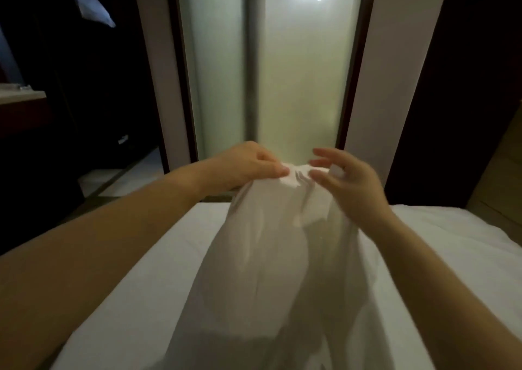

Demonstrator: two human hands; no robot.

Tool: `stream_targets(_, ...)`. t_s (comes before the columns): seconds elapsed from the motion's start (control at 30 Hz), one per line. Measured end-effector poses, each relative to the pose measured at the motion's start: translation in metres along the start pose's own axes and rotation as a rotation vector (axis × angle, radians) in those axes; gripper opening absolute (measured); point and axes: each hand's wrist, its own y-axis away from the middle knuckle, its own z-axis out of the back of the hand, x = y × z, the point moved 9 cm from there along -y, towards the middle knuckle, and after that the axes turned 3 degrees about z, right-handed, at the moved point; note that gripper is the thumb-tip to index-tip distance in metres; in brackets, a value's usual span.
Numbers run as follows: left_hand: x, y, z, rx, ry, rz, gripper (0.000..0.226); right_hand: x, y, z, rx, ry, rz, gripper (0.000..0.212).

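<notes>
While pinching the top edge of the pillowcase (271, 256) in the left hand (243, 166) and standing it upright on the bed (158, 279), probably midway through stuffing it. Hovering beside with right hand (347, 186), fingers spread, gripping nothing. Next: catch the opposite edge, pull taut.

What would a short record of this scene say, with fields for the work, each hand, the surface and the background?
work: holding up a white cloth by its top edge
left hand: pinches the bunched top edge
right hand: fingers spread beside the edge, no grip seen
surface: white bed under the cloth
background: lit frosted glass panel
</notes>
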Motion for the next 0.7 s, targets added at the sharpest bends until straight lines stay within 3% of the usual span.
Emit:
stream_targets(0.1,0.004,0.010,-0.036,0.187,0.041,-0.025,0.032,0.008,0.027,-0.039,0.179,-0.182,0.000,0.039)
stream_targets(0.17,0.007,0.014,-0.044,0.240,0.092,-0.049,0.032,0.002,0.038,-0.055,0.301,-0.250,-0.057,0.031)
stream_targets(0.27,0.021,0.018,-0.052,0.265,0.065,-0.036,0.036,-0.018,0.052,-0.066,0.375,-0.063,-0.115,0.013)
stream_targets(0.57,0.087,0.031,-0.069,0.332,0.351,0.059,0.026,-0.038,0.055,-0.030,-0.015,0.012,-0.142,0.020)
stream_targets(0.7,0.089,0.024,-0.071,0.326,0.451,0.041,0.049,-0.042,0.056,-0.024,-0.016,0.001,-0.157,0.020)
